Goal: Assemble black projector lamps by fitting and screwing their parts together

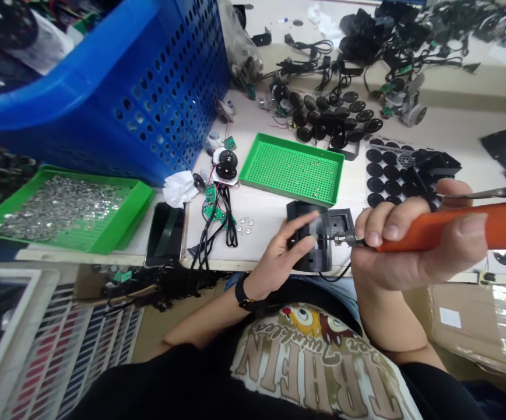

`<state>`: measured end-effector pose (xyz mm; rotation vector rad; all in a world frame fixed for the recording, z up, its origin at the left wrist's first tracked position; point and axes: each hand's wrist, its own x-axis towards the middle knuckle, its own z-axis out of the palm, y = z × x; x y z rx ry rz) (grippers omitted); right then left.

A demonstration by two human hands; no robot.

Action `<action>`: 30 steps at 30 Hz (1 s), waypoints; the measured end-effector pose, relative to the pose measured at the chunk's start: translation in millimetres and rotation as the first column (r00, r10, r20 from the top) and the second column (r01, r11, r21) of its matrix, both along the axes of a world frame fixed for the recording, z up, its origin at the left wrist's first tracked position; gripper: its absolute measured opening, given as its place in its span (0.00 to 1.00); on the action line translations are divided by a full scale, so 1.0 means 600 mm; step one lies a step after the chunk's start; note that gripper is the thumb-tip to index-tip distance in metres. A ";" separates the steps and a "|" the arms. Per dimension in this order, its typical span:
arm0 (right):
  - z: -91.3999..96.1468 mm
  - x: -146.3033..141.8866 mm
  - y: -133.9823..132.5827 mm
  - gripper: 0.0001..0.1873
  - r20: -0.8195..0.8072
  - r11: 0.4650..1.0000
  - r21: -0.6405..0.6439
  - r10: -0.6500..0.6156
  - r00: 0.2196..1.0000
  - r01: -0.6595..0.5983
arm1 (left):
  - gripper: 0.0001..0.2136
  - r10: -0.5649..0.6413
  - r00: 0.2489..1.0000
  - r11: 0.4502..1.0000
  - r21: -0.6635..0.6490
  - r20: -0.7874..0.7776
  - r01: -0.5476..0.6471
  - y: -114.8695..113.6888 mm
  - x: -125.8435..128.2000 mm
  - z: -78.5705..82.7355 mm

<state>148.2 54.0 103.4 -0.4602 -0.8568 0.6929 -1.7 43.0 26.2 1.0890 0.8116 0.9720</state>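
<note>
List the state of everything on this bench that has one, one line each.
Left hand: holding the black case.
Right hand: closed on the orange screwdriver, tip at the case.
Phone: lying flat, screen dark.
Left green tray: filled with small clear pieces.
Middle green tray: nearly bare.

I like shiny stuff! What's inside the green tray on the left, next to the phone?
A heap of small shiny clear pieces covers most of the left green tray. The pile hides the tray floor beneath it; bare green floor shows only along the front.
</note>
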 end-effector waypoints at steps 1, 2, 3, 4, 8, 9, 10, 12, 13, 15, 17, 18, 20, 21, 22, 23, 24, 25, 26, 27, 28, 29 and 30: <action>0.000 -0.002 0.000 0.11 0.007 1.000 0.004 0.025 1.000 -0.025 | 0.17 -0.054 0.998 0.999 0.002 0.021 0.054 0.000 0.001 -0.001; -0.001 -0.005 0.000 0.11 0.018 0.999 0.005 0.042 0.999 -0.042 | 0.16 -0.096 0.994 0.995 -0.017 0.060 0.097 0.000 0.002 -0.002; -0.002 -0.009 0.002 0.11 0.032 0.999 0.002 0.050 0.998 -0.050 | 0.17 -0.124 0.986 0.990 -0.053 0.113 0.130 0.000 0.004 -0.001; -0.003 -0.013 0.003 0.11 0.048 0.999 -0.010 0.051 0.998 -0.050 | 0.19 -0.140 0.975 0.982 -0.101 0.172 0.159 -0.001 0.007 0.001; -0.007 -0.029 0.005 0.10 0.042 1.000 -0.029 -0.003 0.999 0.004 | 0.20 -0.123 0.951 0.942 -0.268 0.285 0.202 0.002 0.017 0.013; -0.008 -0.032 0.004 0.09 0.031 0.999 -0.037 -0.011 0.999 0.012 | 0.19 -0.122 0.953 0.934 -0.293 0.277 0.204 0.004 0.018 0.016; -0.008 -0.035 0.002 0.09 0.023 0.999 -0.051 -0.011 1.000 0.012 | 0.18 -0.128 0.955 0.928 -0.307 0.269 0.211 0.007 0.019 0.018; -0.009 -0.037 -0.002 0.08 0.021 0.996 -0.088 0.004 1.000 -0.002 | 0.17 -0.162 0.952 0.920 -0.309 0.260 0.241 0.011 0.019 0.020; -0.009 -0.037 -0.003 0.08 0.023 0.994 -0.106 0.010 1.000 -0.007 | 0.16 -0.179 0.952 0.922 -0.296 0.250 0.251 0.013 0.019 0.020; -0.007 -0.034 -0.006 0.08 0.021 0.991 -0.130 0.001 1.000 0.001 | 0.14 -0.191 0.963 0.946 -0.226 0.191 0.232 0.015 0.016 0.018; -0.002 -0.029 -0.007 0.09 0.010 0.990 -0.139 -0.023 1.000 0.025 | 0.11 -0.187 0.978 0.972 -0.129 0.094 0.198 0.014 0.012 0.015; 0.001 -0.026 -0.008 0.10 0.009 0.989 -0.144 -0.034 0.999 0.035 | 0.10 -0.178 0.983 0.980 -0.078 0.043 0.180 0.014 0.009 0.015; 0.009 -0.019 -0.012 0.11 0.011 0.988 -0.148 -0.046 0.999 0.047 | 0.08 -0.148 0.988 0.989 0.005 -0.051 0.149 0.013 0.004 0.014; 0.012 -0.016 -0.014 0.12 0.017 0.987 -0.152 -0.051 0.999 0.053 | 0.07 -0.129 0.987 0.990 0.036 -0.097 0.133 0.012 0.001 0.014; 0.014 -0.013 -0.018 0.12 0.026 0.986 -0.157 -0.056 0.998 0.060 | 0.07 -0.108 0.984 0.991 0.062 -0.144 0.118 0.012 -0.001 0.014; 0.015 -0.010 -0.021 0.13 0.038 0.984 -0.163 -0.061 0.997 0.066 | 0.08 -0.089 0.978 0.991 0.086 -0.187 0.107 0.011 -0.003 0.014; 0.016 -0.007 -0.024 0.13 0.050 0.983 -0.168 -0.063 0.997 0.070 | 0.08 -0.076 0.972 0.989 0.107 -0.224 0.102 0.011 -0.005 0.014; 0.015 -0.004 -0.028 0.13 0.062 0.984 -0.165 -0.060 0.996 0.069 | 0.08 -0.069 0.965 0.986 0.127 -0.253 0.104 0.010 -0.006 0.015; 0.013 -0.002 -0.030 0.12 0.071 0.985 -0.159 -0.054 0.996 0.065 | 0.09 -0.065 0.960 0.983 0.147 -0.274 0.108 0.010 -0.008 0.015; 0.011 0.000 -0.032 0.12 0.075 0.987 -0.153 -0.045 0.996 0.057 | 0.09 -0.063 0.955 0.980 0.165 -0.289 0.114 0.009 -0.008 0.016; 0.009 0.001 -0.034 0.12 0.081 0.989 -0.143 -0.033 0.996 0.044 | 0.09 -0.061 0.951 0.977 0.178 -0.304 0.120 0.008 -0.009 0.017; 0.008 0.002 -0.034 0.12 0.087 0.990 -0.137 -0.021 0.996 0.033 | 0.10 -0.059 0.946 0.974 0.187 -0.320 0.124 0.007 -0.009 0.019; 0.006 0.002 -0.034 0.12 0.096 0.990 -0.136 -0.010 0.995 0.023 | 0.10 -0.057 0.941 0.973 0.193 -0.334 0.128 0.007 -0.009 0.021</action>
